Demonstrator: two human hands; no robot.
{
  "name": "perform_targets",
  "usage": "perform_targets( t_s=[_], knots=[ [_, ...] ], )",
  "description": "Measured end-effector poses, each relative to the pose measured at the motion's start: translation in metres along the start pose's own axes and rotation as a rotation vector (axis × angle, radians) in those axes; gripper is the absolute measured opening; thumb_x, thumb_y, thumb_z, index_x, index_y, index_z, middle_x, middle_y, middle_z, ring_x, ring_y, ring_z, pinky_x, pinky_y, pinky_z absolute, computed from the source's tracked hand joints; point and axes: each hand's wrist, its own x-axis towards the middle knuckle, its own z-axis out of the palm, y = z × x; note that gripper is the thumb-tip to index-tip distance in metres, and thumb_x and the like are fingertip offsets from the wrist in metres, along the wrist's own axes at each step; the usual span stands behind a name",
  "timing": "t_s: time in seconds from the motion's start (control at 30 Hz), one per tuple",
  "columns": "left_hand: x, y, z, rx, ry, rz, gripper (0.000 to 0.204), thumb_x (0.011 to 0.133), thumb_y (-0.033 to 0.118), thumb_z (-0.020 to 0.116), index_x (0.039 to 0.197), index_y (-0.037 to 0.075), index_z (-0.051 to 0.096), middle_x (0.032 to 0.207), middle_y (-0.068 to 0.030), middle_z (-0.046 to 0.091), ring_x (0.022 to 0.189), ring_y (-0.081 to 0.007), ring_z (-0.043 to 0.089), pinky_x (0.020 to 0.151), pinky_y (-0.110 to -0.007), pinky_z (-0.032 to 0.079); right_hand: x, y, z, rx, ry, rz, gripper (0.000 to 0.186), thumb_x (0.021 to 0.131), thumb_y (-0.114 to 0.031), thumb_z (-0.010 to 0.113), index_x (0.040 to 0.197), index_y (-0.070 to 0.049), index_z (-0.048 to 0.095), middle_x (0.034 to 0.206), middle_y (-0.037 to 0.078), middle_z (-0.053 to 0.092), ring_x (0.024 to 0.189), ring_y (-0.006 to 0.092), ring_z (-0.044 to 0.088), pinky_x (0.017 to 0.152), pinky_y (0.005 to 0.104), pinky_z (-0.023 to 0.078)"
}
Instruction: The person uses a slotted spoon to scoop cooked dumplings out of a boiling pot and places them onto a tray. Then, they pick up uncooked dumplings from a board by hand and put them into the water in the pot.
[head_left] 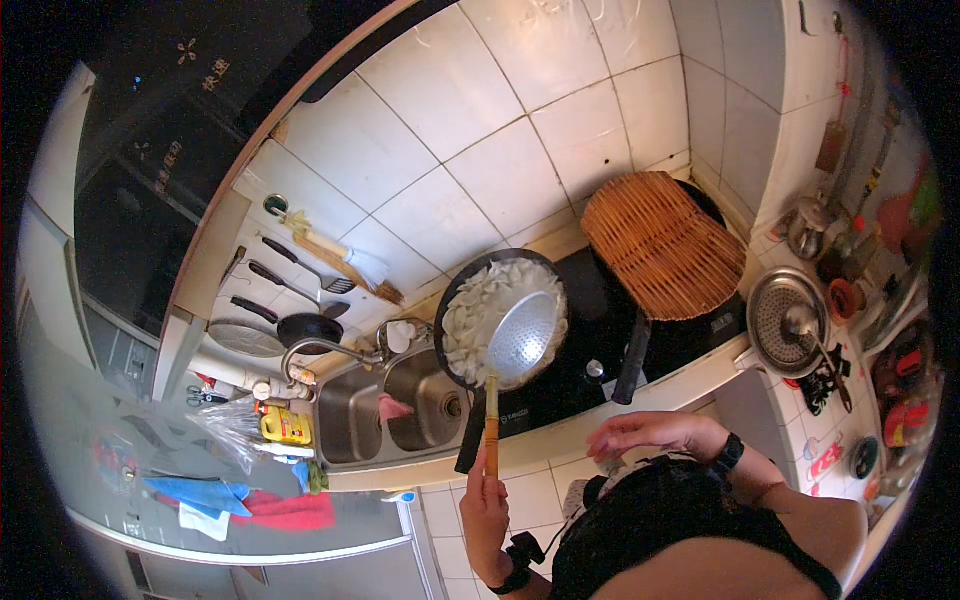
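My left hand (pixel 486 515) is closed round the long wooden handle of a perforated metal skimmer (pixel 525 335). The skimmer's bowl lies over a dark pan (pixel 447 368) full of pale dumplings (pixel 468 320), and it hides part of them. Steam or cloudy water blurs the middle of the pan. Its black handle points toward me, just beside the skimmer's handle. In front of my body, my right hand (pixel 645 430) hangs near the counter edge with its fingers loosely stretched. Nothing shows in it.
A woven, slatted brown lid (pixel 665 245) covers another pan on the black stove (pixel 575 390); that pan's handle (pixel 632 360) juts toward me. At left are a double sink (pixel 350 415) and a yellow bottle (pixel 285 425). A metal colander (pixel 788 310) with a ladle stands at right.
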Motion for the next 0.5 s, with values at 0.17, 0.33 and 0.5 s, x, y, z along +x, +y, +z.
perform_targets(
  t_s=[0.17,0.33,0.5],
  knots=[
    [0.009,-0.018,0.008,-0.036,-0.052,0.060,0.040,0.099,0.013,0.042,0.139,0.012,0.049,0.063,-0.0076,0.054,0.058,-0.0150,0.055,0.055,-0.030,0.045,-0.002,0.008,-0.005,0.003,0.010,-0.011,0.054,0.098,-0.039,0.053,0.134,0.001,0.048,0.125,0.013,0.060,0.116,0.0206,0.057,0.101,0.0335,0.043],
    [0.021,-0.021,0.028,0.124,-0.045,0.119,0.041,0.099,0.014,0.046,0.139,0.009,0.047,0.101,-0.0195,0.067,0.080,-0.0311,0.066,0.069,-0.037,0.051,-0.008,0.010,-0.009,0.003,0.024,-0.037,0.056,0.098,-0.040,0.054,0.133,0.002,0.048,0.124,0.013,0.060,0.115,0.0199,0.057,0.100,0.0330,0.043],
    [0.037,-0.017,0.056,0.158,-0.055,0.171,0.042,0.098,0.013,0.045,0.140,0.007,0.044,0.125,-0.0226,0.058,0.106,-0.0398,0.059,0.083,-0.042,0.050,-0.013,0.012,-0.012,0.035,0.043,-0.024,0.057,0.098,-0.037,0.054,0.137,0.003,0.042,0.132,0.017,0.055,0.122,0.0255,0.053,0.104,0.0383,0.041]
  ],
)
